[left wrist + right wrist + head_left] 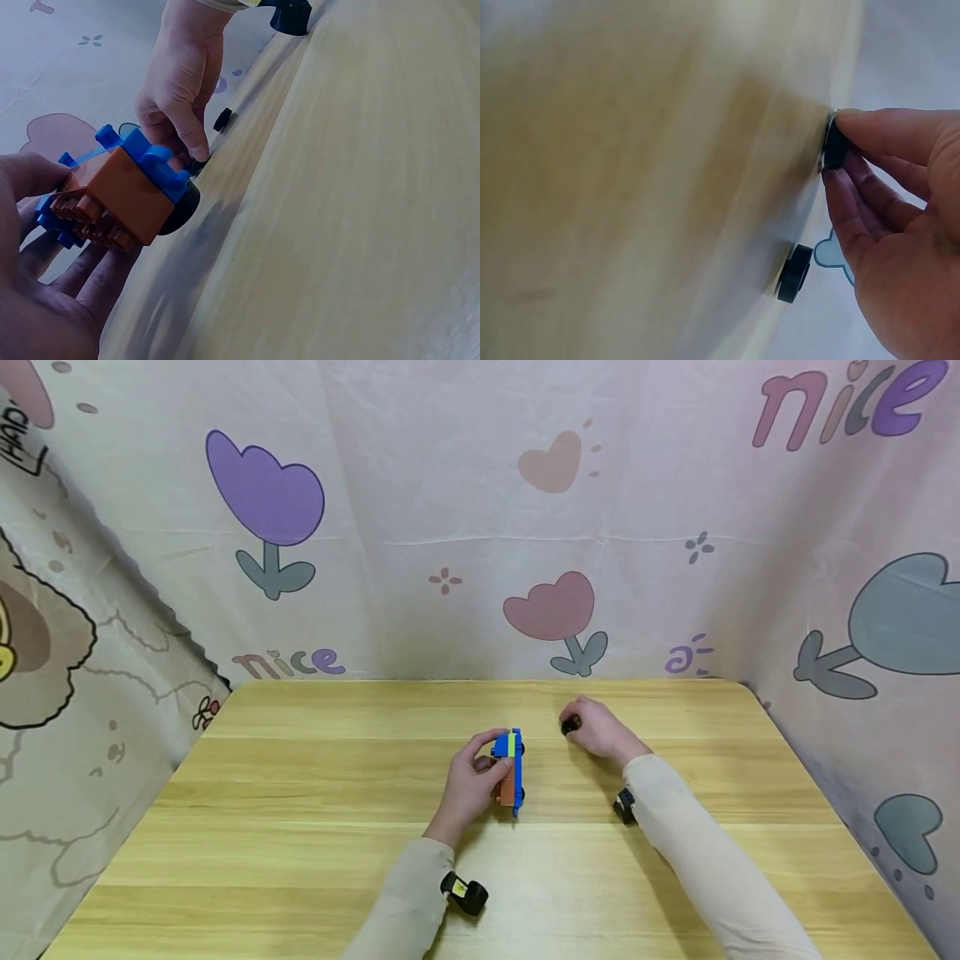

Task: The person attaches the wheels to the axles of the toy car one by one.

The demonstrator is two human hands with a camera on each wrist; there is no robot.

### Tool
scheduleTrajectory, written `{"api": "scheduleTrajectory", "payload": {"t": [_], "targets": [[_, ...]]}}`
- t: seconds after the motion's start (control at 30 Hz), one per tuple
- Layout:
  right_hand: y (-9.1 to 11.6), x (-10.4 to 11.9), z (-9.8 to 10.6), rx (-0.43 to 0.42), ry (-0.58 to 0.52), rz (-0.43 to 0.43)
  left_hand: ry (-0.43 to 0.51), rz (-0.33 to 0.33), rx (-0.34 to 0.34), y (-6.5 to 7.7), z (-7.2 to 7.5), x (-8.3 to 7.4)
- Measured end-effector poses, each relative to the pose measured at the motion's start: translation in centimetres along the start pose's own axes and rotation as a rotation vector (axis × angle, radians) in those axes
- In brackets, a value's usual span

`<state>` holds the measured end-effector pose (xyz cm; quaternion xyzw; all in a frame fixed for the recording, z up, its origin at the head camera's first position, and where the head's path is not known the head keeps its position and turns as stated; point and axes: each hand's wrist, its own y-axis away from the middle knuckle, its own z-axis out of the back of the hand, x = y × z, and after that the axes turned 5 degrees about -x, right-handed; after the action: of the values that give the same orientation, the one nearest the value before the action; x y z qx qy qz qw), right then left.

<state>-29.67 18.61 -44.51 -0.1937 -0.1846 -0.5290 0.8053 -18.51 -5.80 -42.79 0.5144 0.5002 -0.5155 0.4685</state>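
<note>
My left hand (467, 783) grips a blue and orange toy truck (507, 787) between thumb and fingers above the table. A green stripe crosses its blue part, and black wheels show along its right side in the head view. Farther back and to the right, my right hand (597, 729) pinches a small black toy wheel (835, 144) at the table surface. A second black wheel (794, 274) stands on its edge close by, apart from the fingers. That loose wheel cannot be made out in the head view.
The wooden table (300, 827) reaches back to a printed cloth (397, 477) with flowers and lettering. Cloth also hangs along both sides. A black wrist camera (467, 894) is strapped at the left sleeve, another camera (624, 807) at the right.
</note>
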Motion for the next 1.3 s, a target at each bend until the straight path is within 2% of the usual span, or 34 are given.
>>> {"api": "scheduleTrajectory", "payload": {"t": [0.53, 0.83, 1.3], "targets": [[1.4, 1.2, 0.2, -0.027, -0.123, -0.038, -0.011, -0.011, 0.000, -0.2, 0.3, 0.4], [2.0, 1.5, 0.4, -0.035, -0.116, -0.010, 0.003, -0.009, -0.013, -1.6, 0.5, 3.3], [3.6, 2.4, 1.5, -0.046, -0.167, 0.015, -0.002, -0.036, -0.007, -1.4, 0.5, 3.6]]}}
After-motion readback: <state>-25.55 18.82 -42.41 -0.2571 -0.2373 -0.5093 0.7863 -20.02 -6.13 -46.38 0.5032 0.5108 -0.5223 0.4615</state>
